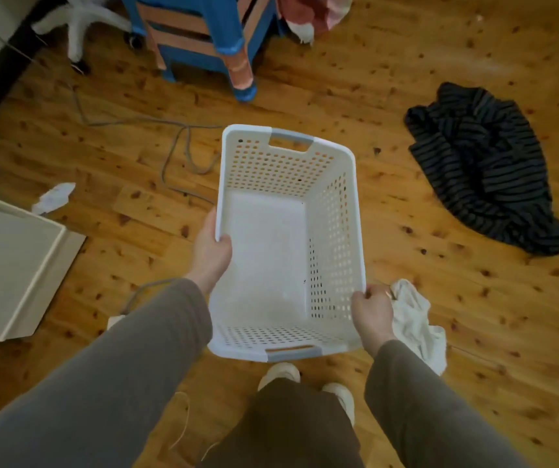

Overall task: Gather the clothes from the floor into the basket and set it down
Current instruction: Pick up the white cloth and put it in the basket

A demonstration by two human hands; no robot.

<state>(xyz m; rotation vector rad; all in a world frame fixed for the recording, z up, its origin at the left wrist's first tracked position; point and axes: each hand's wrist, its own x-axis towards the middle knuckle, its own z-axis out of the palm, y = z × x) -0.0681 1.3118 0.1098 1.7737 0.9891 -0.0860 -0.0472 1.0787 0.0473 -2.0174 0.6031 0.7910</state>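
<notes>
I hold a white perforated laundry basket (335, 211) with grey handles above the wooden floor; nothing lies inside it. My left hand (211, 251) grips its left rim. My right hand (372, 314) grips the right rim near the front corner. A white garment (418, 327) lies on the floor right beside my right hand; I cannot tell whether the hand touches it. A dark striped garment (484, 170) is crumpled on the floor to the far right. A small white cloth (53, 197) lies on the floor at the left.
A blue wooden piece of furniture (204, 35) stands ahead, with reddish fabric (312, 11) beside it. A grey cable (177, 153) loops across the floor left of the basket. A white cabinet (8, 265) sits at the left. A white chair base (79, 18) is at top left.
</notes>
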